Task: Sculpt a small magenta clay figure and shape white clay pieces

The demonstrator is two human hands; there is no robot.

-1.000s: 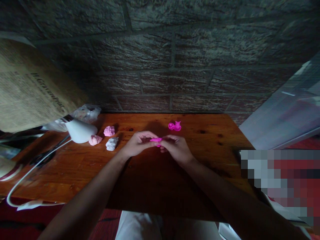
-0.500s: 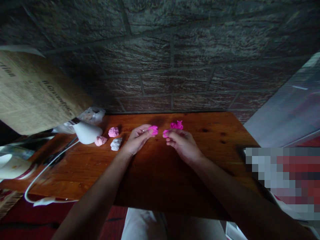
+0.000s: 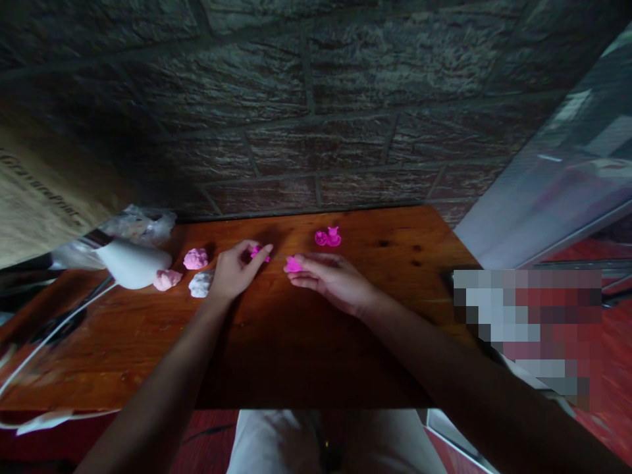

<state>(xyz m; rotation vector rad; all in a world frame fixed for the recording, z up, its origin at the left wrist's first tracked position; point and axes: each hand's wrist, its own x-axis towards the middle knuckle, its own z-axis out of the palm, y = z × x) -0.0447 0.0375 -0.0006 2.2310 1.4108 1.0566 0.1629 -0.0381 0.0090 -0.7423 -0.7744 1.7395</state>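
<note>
My left hand (image 3: 237,268) is closed on a lump of magenta modelling clay (image 3: 255,252), held between thumb and fingers just above the table. In my right hand (image 3: 332,280) is a second magenta clay piece (image 3: 294,264), gripped at the fingertips. A small gap separates the two pieces. Beyond my right hand lies a magenta shaped piece (image 3: 328,236) with a round part and an upright part. Left of my left hand sit a pink clay lump (image 3: 196,258), a paler pink lump (image 3: 168,279) and a white lump (image 3: 201,284), the white one close to my wrist.
A lamp with a white base (image 3: 135,263) and a printed paper shade (image 3: 39,184) stands at the left, its white cord (image 3: 54,336) trailing off the wooden table (image 3: 306,355). Crumpled clear plastic (image 3: 143,224) lies behind it. A brick wall (image 3: 276,118) rises at the back.
The view has turned rightward, so things appear farther left. My hands remain apart, each with its clay; the right fingers have extended and the magenta shaped piece on the table shows more fully.
</note>
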